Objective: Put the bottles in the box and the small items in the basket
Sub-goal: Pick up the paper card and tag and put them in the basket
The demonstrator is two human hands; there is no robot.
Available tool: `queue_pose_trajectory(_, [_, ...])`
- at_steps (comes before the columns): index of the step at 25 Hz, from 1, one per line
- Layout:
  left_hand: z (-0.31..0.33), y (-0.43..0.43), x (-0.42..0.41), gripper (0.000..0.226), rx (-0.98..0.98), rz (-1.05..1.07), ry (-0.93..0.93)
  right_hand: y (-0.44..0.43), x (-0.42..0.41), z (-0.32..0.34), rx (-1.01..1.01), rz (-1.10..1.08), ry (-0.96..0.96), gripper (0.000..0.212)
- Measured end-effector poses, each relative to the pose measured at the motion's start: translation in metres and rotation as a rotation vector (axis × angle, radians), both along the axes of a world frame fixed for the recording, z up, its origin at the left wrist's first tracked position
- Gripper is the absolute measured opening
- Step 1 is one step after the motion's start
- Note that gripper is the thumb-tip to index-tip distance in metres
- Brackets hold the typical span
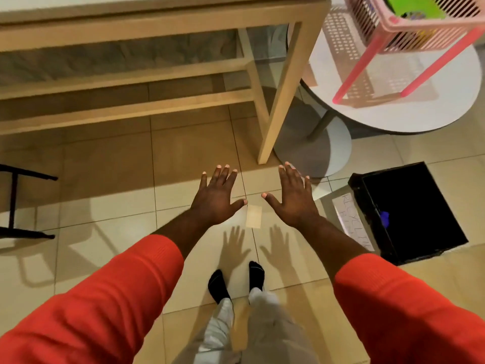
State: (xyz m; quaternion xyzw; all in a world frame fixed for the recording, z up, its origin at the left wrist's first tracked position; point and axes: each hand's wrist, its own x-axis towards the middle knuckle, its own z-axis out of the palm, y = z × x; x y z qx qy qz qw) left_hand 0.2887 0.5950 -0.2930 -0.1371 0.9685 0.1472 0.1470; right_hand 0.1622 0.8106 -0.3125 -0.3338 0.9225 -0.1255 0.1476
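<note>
Both hands empty, left hand (pixel 217 199) and right hand (pixel 294 197) with fingers spread mid-frame; probably between steps, next needs an item to grab, none visible.

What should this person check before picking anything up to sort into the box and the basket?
1. Left hand free: ok, fingers spread, holding nothing.
2. Right hand free: ok, open and empty too.
3. Box within reach and open: ok, it sits on the floor to the person's right with its top open; something blue shows inside, but what it is cannot be told.
4. Basket ready: ok, the pink basket stands on the round white table, with a green item already inside.
5. Bottles or small items left to sort: cannot tell, none show in this view.
6. Floor underfoot clear of clutter: ok.
</note>
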Motion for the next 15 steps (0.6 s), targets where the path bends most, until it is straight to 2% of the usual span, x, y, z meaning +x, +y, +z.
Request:
queue_pose_trajectory(4, [-0.071, 0.002, -0.003, 0.092, 0.023, 0.010, -0.049, -0.006, -0.001, -0.074, 0.047, 0.011, -0.079, 0.093])
queue_pose_trajectory(9, [-0.190, 0.006, -0.012, 0.091, 0.024, 0.011, -0.063, -0.009, -0.008, -0.195, 0.047, -0.002, -0.116, 0.092])
queue_pose_trajectory(15, [-0.410, 0.028, -0.021, 0.092, 0.057, -0.031, -0.140, 0.006, -0.015, -0.407, 0.093, -0.005, -0.158, 0.093])
